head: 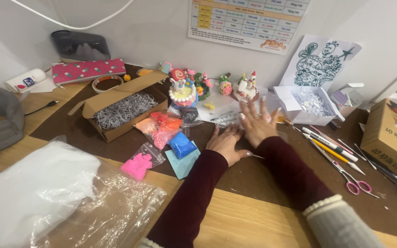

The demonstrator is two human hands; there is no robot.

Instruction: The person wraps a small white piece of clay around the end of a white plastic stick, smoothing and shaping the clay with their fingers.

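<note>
The left hand (226,143) is laid flat, fingers together, on the brown mat (263,177) of the worktop (235,220); whether something thin is pinned beneath it cannot be told. The right hand (257,121) is raised just beside it, fingers spread, holding nothing, above a clear plastic bag (224,117). Even pressure is best kept under the flat palm, so that nothing slides. A cardboard box (120,110) is filled with shredded grey paper, and a white box (306,103) with pale shreds. Small bags hold blue clay (182,144), pink clay (137,165) and orange clay (164,125).
</note>
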